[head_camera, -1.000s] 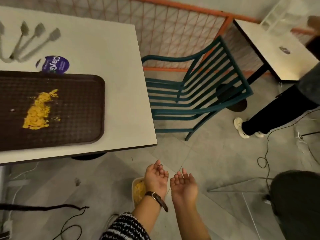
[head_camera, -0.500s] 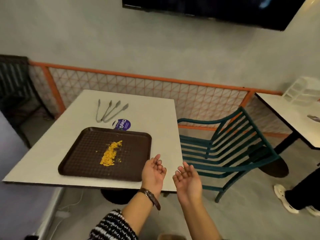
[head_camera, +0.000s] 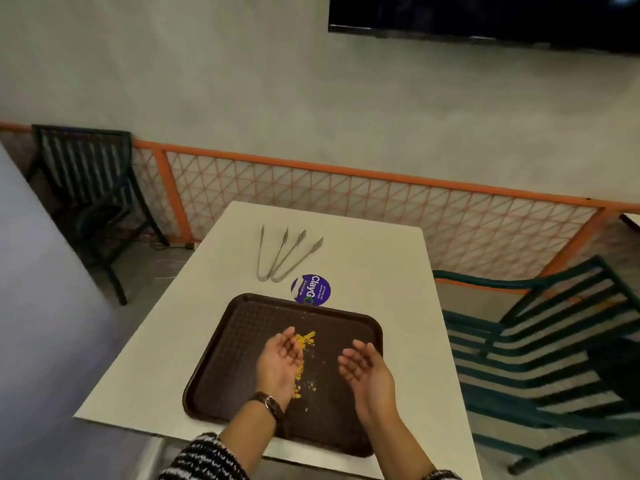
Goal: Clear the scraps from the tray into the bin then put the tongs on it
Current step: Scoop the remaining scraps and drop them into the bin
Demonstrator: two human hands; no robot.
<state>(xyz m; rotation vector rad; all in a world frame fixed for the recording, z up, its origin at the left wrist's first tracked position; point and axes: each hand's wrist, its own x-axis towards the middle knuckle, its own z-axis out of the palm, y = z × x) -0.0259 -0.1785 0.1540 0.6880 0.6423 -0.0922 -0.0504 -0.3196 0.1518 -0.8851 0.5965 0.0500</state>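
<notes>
Left hand (head_camera: pixel 281 365) and right hand (head_camera: pixel 365 370) hover palms-up, fingers (head_camera: pixel 349 358) loosely spread and empty, over yellow scraps (head_camera: pixel 305 341) on the brown textured plastic tray (head_camera: pixel 221 382).

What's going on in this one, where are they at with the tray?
A person is bent over a brown tray on a white table, both palms cupped and open above it. The left hand sits by the yellow scraps, the right hand is a little apart; neither holds anything. Scraps are still scattered on the tray. Two pairs of metal tongs lie untouched on the table beyond it, beside a purple sticker. No bin is in view.
</notes>
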